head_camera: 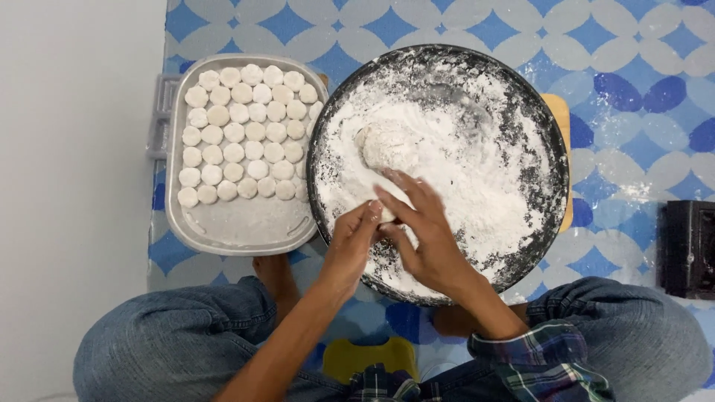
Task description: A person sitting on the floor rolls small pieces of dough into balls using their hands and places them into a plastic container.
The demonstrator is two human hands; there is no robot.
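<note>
Head view, looking straight down. I see both hands meeting at the lower centre of the frame, over the near rim of the pan. The left hand and right hand pinch a small white dough piece between their fingertips; most of it is hidden by the fingers, so I cannot tell its exact shape. Neither hand is free: both are closed lightly on this piece.

The dough lump lies just above the hands in the frame, toward the upper left of the pan's floor, near but not touching the fingertips. It is an irregular, rounded mass, thickly dusted, with its long axis running roughly from upper left to lower right. I judge the right hand's outstretched fingers the nearer to it.

The pan is round, dark and shallow, coated with loose white flour, heaped at the centre and thin at the rim, where bare metal shows.

The tray sits at the left of the frame, touching the pan's left edge: a grey, rounded rectangle. Rows of small, matte, floured balls fill its upper part; its lower strip holds only a film of flour.

The floor mat is blue and white.
</note>
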